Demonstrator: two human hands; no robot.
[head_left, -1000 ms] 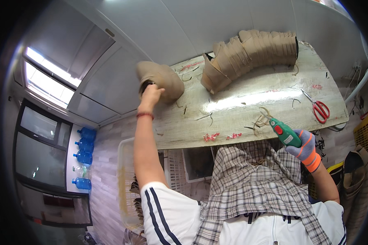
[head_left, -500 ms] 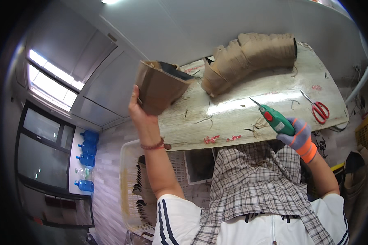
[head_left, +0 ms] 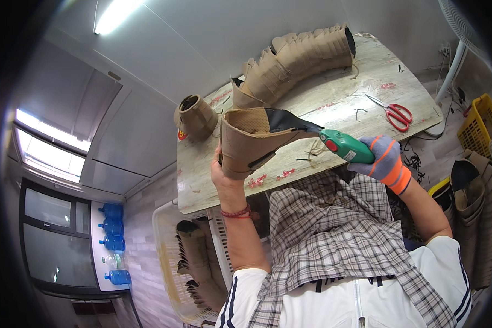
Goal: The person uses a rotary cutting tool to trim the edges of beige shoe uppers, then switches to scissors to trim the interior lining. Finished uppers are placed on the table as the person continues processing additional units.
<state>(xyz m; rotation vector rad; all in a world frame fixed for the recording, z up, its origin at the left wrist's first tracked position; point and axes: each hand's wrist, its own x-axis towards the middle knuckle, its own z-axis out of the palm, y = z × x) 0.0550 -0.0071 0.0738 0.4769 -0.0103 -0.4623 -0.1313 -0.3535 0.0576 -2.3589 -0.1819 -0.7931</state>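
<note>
A tan shoe upper (head_left: 243, 145) with a black lining is in my left hand (head_left: 227, 177), which grips it from below and the left, over the near side of the table. My right hand (head_left: 384, 158), in a grey and orange glove, is closed round a green handheld tool (head_left: 347, 146) with a red button. The tool points left, and its tip meets the upper's right end; whether it touches there I cannot tell. Behind, a long row of nested tan uppers (head_left: 300, 65) lies across the table. Another tan upper (head_left: 197, 120) stands at the left edge.
Red-handled scissors (head_left: 396, 115) lie on the right of the worktable (head_left: 333, 117), among thread scraps. A pale plastic basket (head_left: 167, 240) below left holds more uppers. At right are a yellow crate (head_left: 481, 120), stacked uppers (head_left: 470, 191) and a fan (head_left: 464, 27).
My left hand has brought the upper rightward and nearer, up to the tool's tip. The upper at the table's left edge has come into sight. The whole view has shifted.
</note>
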